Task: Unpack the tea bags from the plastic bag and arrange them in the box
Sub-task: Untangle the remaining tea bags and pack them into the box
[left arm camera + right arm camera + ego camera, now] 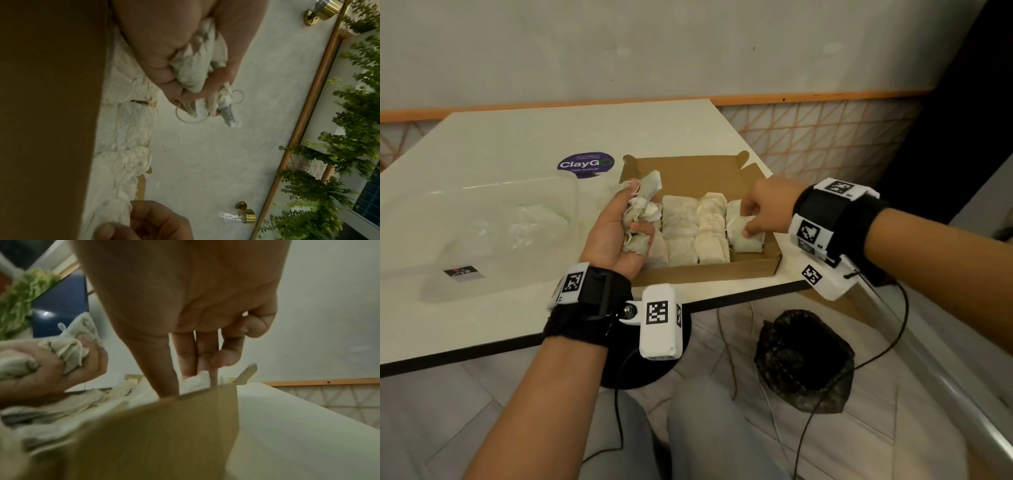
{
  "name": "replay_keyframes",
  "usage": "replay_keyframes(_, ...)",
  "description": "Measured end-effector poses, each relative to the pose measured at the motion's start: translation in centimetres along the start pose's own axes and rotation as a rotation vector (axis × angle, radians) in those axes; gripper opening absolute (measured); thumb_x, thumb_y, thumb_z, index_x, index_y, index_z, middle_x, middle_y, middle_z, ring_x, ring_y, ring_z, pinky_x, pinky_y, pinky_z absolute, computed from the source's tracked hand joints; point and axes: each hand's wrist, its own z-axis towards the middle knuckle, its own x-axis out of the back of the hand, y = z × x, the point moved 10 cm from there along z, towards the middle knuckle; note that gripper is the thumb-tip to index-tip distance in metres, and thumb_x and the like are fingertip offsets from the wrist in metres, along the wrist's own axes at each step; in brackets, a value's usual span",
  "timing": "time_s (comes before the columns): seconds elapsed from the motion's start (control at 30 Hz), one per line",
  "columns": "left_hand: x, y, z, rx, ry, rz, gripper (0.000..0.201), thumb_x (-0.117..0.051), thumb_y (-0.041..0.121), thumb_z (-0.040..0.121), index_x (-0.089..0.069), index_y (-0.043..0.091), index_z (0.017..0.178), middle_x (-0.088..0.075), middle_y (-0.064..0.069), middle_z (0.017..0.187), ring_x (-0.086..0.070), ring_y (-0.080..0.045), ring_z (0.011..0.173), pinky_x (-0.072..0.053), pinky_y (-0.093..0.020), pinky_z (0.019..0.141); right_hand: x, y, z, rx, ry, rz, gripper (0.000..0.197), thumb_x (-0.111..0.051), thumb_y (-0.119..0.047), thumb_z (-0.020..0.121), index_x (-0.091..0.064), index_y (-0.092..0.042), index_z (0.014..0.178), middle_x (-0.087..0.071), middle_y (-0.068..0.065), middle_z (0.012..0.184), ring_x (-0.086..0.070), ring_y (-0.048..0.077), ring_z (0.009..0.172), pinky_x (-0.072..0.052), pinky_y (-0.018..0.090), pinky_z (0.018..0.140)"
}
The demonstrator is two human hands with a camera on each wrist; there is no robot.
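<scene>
An open brown cardboard box (709, 270) sits at the table's right front corner, with rows of pale tea bags (688, 233) laid flat inside. My left hand (635, 209) hovers over the box's left side, palm up, and grips a crumpled bunch of tea bags (645, 190), also seen as the bunch (197, 71) with loose strings. My right hand (748, 219) reaches into the box's right column, where thumb and fingers pinch a tea bag (744, 241). In the right wrist view the fingertips (168, 389) dip behind the box wall (164, 434). The clear plastic bag (517, 229) lies crumpled to the left.
A purple round sticker (585, 164) marks the white table (500, 144) behind the box. The table's front edge runs just below the box. On the floor below lie a black bag (804, 359) and cables. A wall stands close behind.
</scene>
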Motion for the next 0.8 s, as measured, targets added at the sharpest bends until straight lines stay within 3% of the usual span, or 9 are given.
replay_keyframes(0.07, 0.1, -0.1, 0.0, 0.004, -0.003, -0.006, 0.025, -0.053, 0.022, 0.092, -0.047, 0.018, 0.115, -0.069, 0.0, 0.075, -0.053, -0.002, 0.057, -0.036, -0.008, 0.035, -0.3, -0.3, 0.4, 0.008, -0.087, -0.043, 0.034, -0.07, -0.029, 0.08, -0.065, -0.01, 0.108, -0.064, 0.002, 0.098, -0.054, 0.018, 0.084, -0.039, 0.023, 0.066)
replay_keyframes(0.13, 0.0, -0.1, 0.0, 0.006, -0.006, -0.003, 0.023, -0.053, 0.022, 0.093, -0.048, 0.018, 0.115, -0.07, 0.001, 0.078, -0.053, -0.002, 0.056, -0.036, -0.008, 0.035, 0.3, -0.4, 0.5, 0.027, -0.129, 0.023, 0.025, -0.072, -0.029, 0.077, -0.068, -0.009, 0.091, -0.059, -0.005, 0.074, -0.048, 0.013, 0.07, -0.035, 0.023, 0.058)
replay_keyframes(0.27, -0.2, -0.2, -0.3, 0.01, -0.016, 0.012, 0.009, -0.051, 0.021, 0.095, -0.052, 0.018, 0.103, -0.069, 0.002, 0.076, -0.05, -0.001, 0.054, -0.035, -0.008, 0.035, 1.7, -0.3, 0.2, 0.038, -0.204, 0.289, 0.02, -0.078, -0.032, 0.069, -0.064, -0.031, 0.055, -0.058, -0.021, 0.053, -0.049, 0.003, 0.067, -0.037, 0.02, 0.068)
replay_keyframes(0.4, 0.1, -0.2, -0.2, 0.004, 0.0, 0.025, 0.028, -0.054, 0.021, 0.092, -0.045, 0.017, 0.118, -0.069, -0.001, 0.08, -0.051, -0.002, 0.057, -0.035, -0.008, 0.035, -0.7, 0.4, 0.7, -0.014, -0.261, 0.194, 0.013, -0.079, -0.032, 0.069, -0.066, -0.029, 0.068, -0.058, -0.016, 0.07, -0.052, 0.006, 0.078, -0.043, 0.026, 0.081)
replay_keyframes(0.53, 0.1, -0.3, -0.2, 0.009, 0.001, 0.017, 0.027, -0.057, 0.021, 0.088, -0.051, 0.016, 0.114, -0.068, -0.001, 0.079, -0.051, -0.002, 0.055, -0.034, -0.008, 0.034, -0.9, 0.6, 1.6, -0.042, -0.14, 0.153, 0.027, -0.076, -0.028, 0.074, -0.071, -0.013, 0.097, -0.057, -0.01, 0.073, -0.048, 0.005, 0.066, -0.036, 0.014, 0.057)
replay_keyframes(0.6, 0.1, -0.2, -0.2, 0.006, 0.007, 0.018, 0.012, -0.056, 0.02, 0.09, -0.065, 0.014, 0.094, -0.067, -0.002, 0.078, -0.049, -0.002, 0.055, -0.033, -0.008, 0.034, -0.5, 0.7, 1.7, -0.048, -0.114, 0.117, 0.032, -0.074, -0.029, 0.076, -0.07, -0.012, 0.103, -0.059, -0.005, 0.084, -0.05, 0.01, 0.073, -0.034, 0.013, 0.055)
replay_keyframes(0.63, 0.2, -0.2, -0.2, -0.003, 0.014, 0.023, 0.017, -0.054, 0.019, 0.091, -0.069, 0.015, 0.083, -0.067, -0.002, 0.079, -0.049, -0.002, 0.056, -0.033, -0.008, 0.034, -0.3, 0.7, 1.8, -0.045, -0.112, 0.091, 0.033, -0.073, -0.03, 0.077, -0.069, -0.012, 0.104, -0.058, -0.002, 0.088, -0.05, 0.012, 0.078, -0.036, 0.016, 0.056)
replay_keyframes(0.7, -0.1, -0.3, -0.2, -0.004, 0.018, 0.043, 0.014, -0.053, 0.017, 0.091, -0.064, 0.017, 0.081, -0.068, -0.003, 0.08, -0.052, -0.003, 0.057, -0.033, -0.008, 0.033, 1.1, 0.4, 1.6, -0.03, -0.049, 0.061, 0.03, -0.071, -0.029, 0.079, -0.068, -0.013, 0.104, -0.057, -0.003, 0.086, -0.049, 0.013, 0.079, -0.038, 0.023, 0.061)
replay_keyframes(0.8, -0.3, -0.2, -0.3, -0.024, 0.021, 0.091, 0.007, -0.052, 0.015, 0.092, -0.055, 0.017, 0.087, -0.07, -0.005, 0.083, -0.057, -0.005, 0.062, -0.033, -0.008, 0.034, 5.0, -1.0, 0.9, 0.014, 0.212, 0.261, 0.022, -0.064, -0.029, 0.084, -0.066, -0.01, 0.095, -0.053, -0.011, 0.068, -0.047, 0.006, 0.063, -0.038, 0.013, 0.056)
